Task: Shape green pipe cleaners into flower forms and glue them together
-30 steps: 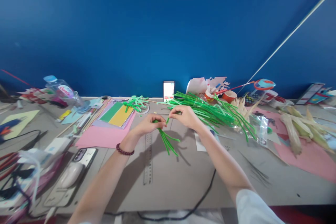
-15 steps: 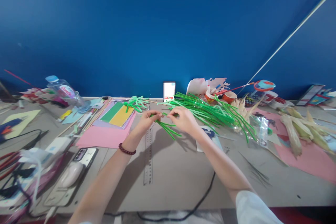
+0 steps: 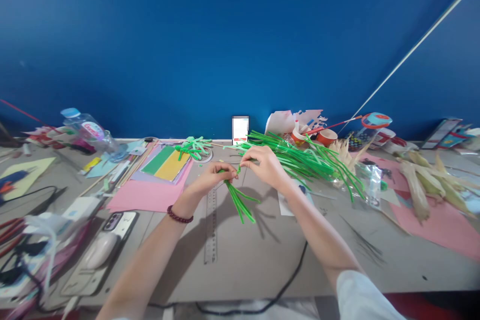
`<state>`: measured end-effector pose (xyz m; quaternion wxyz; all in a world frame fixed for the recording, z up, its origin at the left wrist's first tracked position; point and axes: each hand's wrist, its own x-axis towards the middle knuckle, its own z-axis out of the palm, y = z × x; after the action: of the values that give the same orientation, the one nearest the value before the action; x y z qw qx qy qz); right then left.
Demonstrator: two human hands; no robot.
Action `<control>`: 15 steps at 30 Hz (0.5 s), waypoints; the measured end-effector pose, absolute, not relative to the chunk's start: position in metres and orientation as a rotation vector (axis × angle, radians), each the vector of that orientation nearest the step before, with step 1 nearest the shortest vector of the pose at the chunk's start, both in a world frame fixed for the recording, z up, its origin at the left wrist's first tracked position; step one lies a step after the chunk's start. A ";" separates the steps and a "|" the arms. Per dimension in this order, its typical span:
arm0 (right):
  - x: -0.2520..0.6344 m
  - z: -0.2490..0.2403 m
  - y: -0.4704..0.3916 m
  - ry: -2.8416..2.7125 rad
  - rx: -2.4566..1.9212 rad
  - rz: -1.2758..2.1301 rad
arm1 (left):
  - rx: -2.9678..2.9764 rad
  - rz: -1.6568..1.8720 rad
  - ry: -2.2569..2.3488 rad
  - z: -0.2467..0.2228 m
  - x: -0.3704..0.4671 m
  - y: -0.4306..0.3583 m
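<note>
Near the middle of the table, my left hand (image 3: pixel 219 175) pinches a small bunch of green pipe cleaners (image 3: pixel 240 202), whose free ends fan out down and to the right. Close beside it, a little higher, my right hand (image 3: pixel 262 162) has its thumb and fingers pressed together at a short green end by the top of the bunch. Below my left hand lies a clear ruler (image 3: pixel 210 235). A large pile of green pipe cleaners (image 3: pixel 307 160) sits behind and right of my right hand, and a smaller light-green bundle (image 3: pixel 195 147) lies to the left.
Coloured sheets (image 3: pixel 150 195), a phone (image 3: pixel 122 225) and a plastic bottle (image 3: pixel 90 130) are on the left. A lit phone (image 3: pixel 240 130) stands against the blue wall. Corn husks (image 3: pixel 416 190) and red cups (image 3: pixel 326 137) are on the right. A black cable (image 3: pixel 285 290) crosses the front edge.
My right hand has risen slightly away from my left. The bunch in my left hand has tipped, its free ends now hanging lower. My left hand has shifted slightly down and right.
</note>
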<state>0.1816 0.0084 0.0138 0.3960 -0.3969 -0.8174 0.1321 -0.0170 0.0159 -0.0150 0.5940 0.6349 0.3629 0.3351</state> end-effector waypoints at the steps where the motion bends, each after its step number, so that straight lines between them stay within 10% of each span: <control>1: 0.181 0.015 0.006 -2.084 -1.030 0.286 | 1.476 0.796 0.877 -0.015 -0.016 0.016; 15: 0.158 -0.003 -0.002 -1.899 -1.116 0.375 | 1.203 1.104 0.927 -0.011 -0.009 0.014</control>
<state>0.1583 -0.0020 -0.0030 0.4382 -0.4488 -0.7641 0.1509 -0.0088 0.0141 -0.0112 0.5905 0.5171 0.3983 0.4745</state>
